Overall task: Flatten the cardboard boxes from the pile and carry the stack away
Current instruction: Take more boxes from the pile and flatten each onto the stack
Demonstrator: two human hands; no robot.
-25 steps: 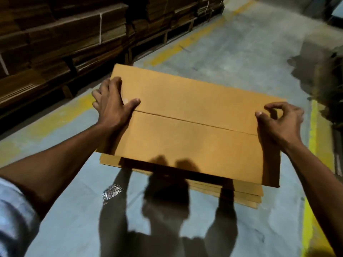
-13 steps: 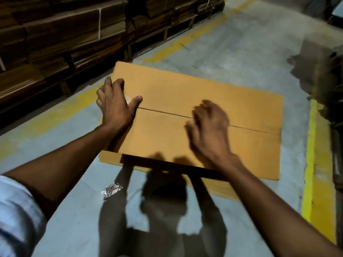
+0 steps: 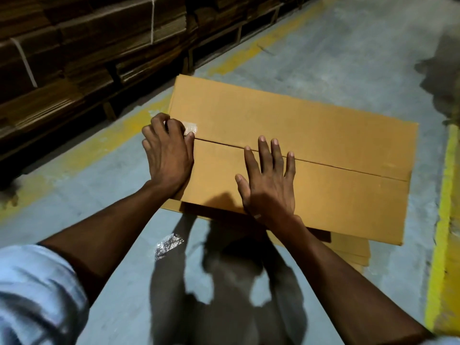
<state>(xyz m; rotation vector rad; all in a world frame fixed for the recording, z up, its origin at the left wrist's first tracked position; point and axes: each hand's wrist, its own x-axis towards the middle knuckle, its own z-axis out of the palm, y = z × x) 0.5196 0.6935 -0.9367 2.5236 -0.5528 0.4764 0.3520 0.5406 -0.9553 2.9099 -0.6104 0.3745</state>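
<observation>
The right hand [image 3: 270, 185] lay flat, fingers spread, on the box [image 3: 311, 150]; the left hand [image 3: 168, 155] curled its fingers over the box's left edge.

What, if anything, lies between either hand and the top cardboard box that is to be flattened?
Nothing visible. The right hand lies flat on the top cardboard box with straight fingers, and the left hand curls over its left edge beside a piece of clear tape. Both hands already touch it.
</observation>
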